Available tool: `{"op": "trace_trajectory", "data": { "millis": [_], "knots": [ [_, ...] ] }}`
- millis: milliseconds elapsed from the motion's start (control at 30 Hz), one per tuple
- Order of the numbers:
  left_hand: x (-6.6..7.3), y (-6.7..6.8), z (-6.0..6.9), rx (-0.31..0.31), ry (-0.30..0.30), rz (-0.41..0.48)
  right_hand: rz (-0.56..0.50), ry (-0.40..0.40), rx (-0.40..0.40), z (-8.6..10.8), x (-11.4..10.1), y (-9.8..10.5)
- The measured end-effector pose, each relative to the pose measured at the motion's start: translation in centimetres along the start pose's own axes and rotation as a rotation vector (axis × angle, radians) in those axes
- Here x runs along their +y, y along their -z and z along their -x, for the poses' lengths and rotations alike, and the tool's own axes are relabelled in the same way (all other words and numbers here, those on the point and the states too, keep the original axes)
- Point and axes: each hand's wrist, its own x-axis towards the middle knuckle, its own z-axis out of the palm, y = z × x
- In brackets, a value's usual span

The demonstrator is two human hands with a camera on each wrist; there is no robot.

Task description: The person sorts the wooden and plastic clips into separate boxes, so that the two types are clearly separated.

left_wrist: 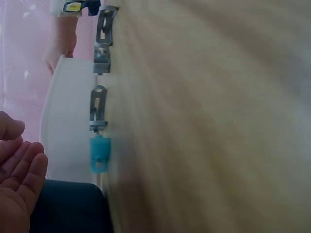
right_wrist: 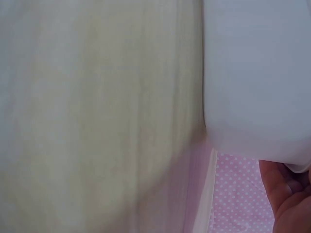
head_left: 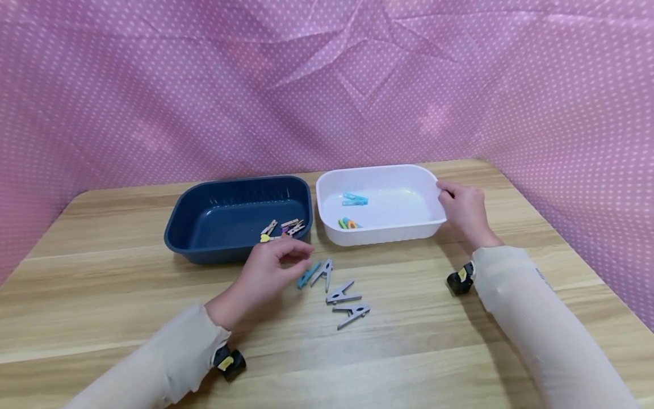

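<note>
My left hand hovers just in front of the dark blue basin, its thumb apart from loosely bent fingers and nothing between them. Close to its fingertips a blue clothespin lies on the table. Beside that are three grey clothespins, the nearest grey clothespin almost touching the blue one. On the far side, my right hand grips the right rim of the white basin; part of its fingers hides behind the wall in the right wrist view. Inside this basin are light blue clothespins and several coloured ones.
Several small wooden clothespins, some with coloured decorations, lie in the right front corner of the dark blue basin. Both basins stand side by side towards the back of the wooden table. A pink dotted cloth hangs behind.
</note>
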Motion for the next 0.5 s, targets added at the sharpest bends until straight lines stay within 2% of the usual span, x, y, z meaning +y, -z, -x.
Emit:
{"op": "trace_trajectory", "data": {
  "millis": [100,200,333,500],
  "knots": [
    [-0.27,0.05,0.33,-0.001,-0.005,-0.023,-0.001,0.008,0.003,0.01,-0.03,0.04],
    [-0.34,0.09,0.63,-0.033,0.017,-0.021,0.000,0.017,0.006,0.04,-0.04,0.04],
    [-0.35,-0.02,0.95,-0.106,0.063,-0.001,-0.002,0.017,0.004,0.10,-0.03,0.04],
    [-0.37,-0.26,1.08,-0.199,0.129,-0.068,0.002,0.018,0.007,0.12,-0.01,-0.01]
  ]
}}
